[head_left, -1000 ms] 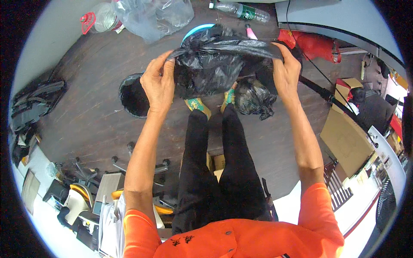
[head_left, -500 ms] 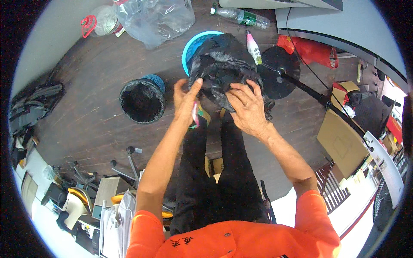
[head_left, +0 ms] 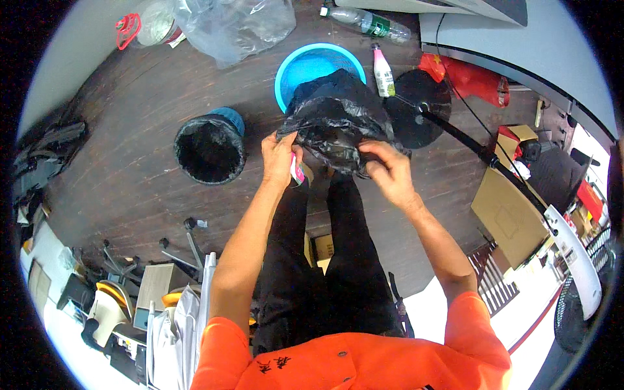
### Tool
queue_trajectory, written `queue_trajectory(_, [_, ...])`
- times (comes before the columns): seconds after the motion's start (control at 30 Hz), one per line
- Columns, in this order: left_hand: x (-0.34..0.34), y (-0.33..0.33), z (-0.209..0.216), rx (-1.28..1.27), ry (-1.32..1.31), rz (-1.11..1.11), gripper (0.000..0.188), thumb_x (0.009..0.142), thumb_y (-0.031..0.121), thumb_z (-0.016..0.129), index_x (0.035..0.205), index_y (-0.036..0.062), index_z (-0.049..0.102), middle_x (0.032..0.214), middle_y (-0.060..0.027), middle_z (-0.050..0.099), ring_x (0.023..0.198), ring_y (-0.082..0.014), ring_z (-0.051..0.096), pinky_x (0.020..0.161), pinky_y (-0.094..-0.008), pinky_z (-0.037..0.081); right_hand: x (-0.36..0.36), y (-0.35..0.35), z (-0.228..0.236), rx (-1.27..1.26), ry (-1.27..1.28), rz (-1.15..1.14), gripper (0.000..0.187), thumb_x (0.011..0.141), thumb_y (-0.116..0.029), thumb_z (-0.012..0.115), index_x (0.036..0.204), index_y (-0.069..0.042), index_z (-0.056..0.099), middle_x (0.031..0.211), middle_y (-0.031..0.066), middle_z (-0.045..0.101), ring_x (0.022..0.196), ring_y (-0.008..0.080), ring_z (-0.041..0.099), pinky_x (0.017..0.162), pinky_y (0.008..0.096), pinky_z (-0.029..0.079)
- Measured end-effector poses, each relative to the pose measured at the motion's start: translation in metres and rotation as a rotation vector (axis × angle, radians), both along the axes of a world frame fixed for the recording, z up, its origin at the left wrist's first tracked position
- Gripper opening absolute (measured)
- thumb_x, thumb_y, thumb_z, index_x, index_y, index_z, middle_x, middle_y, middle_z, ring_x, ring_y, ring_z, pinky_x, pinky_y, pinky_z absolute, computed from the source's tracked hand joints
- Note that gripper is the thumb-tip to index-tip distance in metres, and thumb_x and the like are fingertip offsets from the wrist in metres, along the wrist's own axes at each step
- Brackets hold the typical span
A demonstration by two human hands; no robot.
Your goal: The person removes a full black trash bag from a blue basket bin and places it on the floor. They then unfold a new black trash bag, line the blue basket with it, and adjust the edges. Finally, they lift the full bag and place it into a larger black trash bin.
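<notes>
black plastic bag bunched up in front of us, hiding part of a blue basket, our right hand on the bag but we honestly can't tell if it's gripping, our left hand pinching the edge, some half-hidden pink-and-white thing

soft, even light, washed-out glare at lower right, glints on the black bag, bowed fisheye edges

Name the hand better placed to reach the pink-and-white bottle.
Probably the right hand: it is nearer the bottle; the left hand holds the left edge of the black bag.
</notes>
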State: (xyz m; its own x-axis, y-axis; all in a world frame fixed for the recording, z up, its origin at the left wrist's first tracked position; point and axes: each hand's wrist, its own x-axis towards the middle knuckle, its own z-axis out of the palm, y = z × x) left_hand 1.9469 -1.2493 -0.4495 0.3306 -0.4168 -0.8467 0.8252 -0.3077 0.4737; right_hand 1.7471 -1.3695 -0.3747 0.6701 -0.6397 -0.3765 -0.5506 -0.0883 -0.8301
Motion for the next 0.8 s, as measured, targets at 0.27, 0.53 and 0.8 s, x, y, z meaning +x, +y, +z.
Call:
queue_trajectory(0.27, [0.01,-0.016,0.018,0.081,0.016,-0.179,0.019,0.087,0.015,0.06,0.071,0.0059,0.062,0.059,-0.0007,0.056,0.041,-0.0095,0.048,0.037,-0.0232,0.034,0.023,-0.013,-0.049,-0.398,0.57,0.036,0.021,0.078,-0.006,0.063,0.098,-0.003,0.056,0.092,0.0166,0.064,0.076,0.0347,0.065,0.068,0.0424,0.051])
queue_trajectory(0.53, [0.018,-0.018,-0.007,0.03,-0.54,-0.673,0.03,0.084,0.025,0.062,0.093,-0.0041,0.065,0.073,-0.0128,0.066,0.063,-0.0245,0.062,0.063,-0.0327,0.048,-0.01,-0.024,-0.097,-0.19,0.403,-0.219,0.015,0.078,-0.012,0.066,0.091,-0.005,0.064,0.069,0.0137,0.061,0.06,0.026,0.061,0.054,0.0396,0.048])
queue_trajectory(0.8, [0.052,-0.004,-0.062,0.392,-0.892,-0.982,0.025,0.07,0.015,0.069,0.095,0.0116,0.066,0.087,-0.0099,0.07,0.08,-0.0273,0.067,0.075,-0.0365,0.051,-0.018,-0.068,-0.123,-0.02,0.42,-0.308,0.022,0.074,-0.015,0.069,0.09,-0.001,0.068,0.085,0.012,0.066,0.079,0.0248,0.063,0.073,0.0328,0.048])
